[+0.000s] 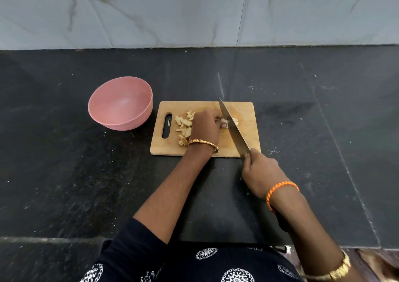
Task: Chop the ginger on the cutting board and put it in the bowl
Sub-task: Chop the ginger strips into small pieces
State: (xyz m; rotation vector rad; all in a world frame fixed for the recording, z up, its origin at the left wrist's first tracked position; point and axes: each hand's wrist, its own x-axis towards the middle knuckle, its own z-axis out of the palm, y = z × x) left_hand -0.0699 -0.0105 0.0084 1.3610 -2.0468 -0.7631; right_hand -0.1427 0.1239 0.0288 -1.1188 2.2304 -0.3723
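A wooden cutting board (244, 113) lies on the black counter. Several chopped ginger pieces (184, 126) are piled on its left half. My left hand (205, 126) holds down a ginger piece (225, 122) with curled fingers, right against the blade. My right hand (261, 171) grips the handle of a large knife (234, 126), whose blade slants across the board with its tip at the far edge. A small cut bit (235, 120) lies just right of the blade. The pink bowl (121, 103) stands to the left of the board and looks empty.
The black stone counter (313, 130) stretches wide on both sides of the board. A grey marble-patterned wall (194, 11) rises behind it. One ginger scrap (169, 122) sits in the board's handle slot. My dark patterned clothing fills the bottom of the view.
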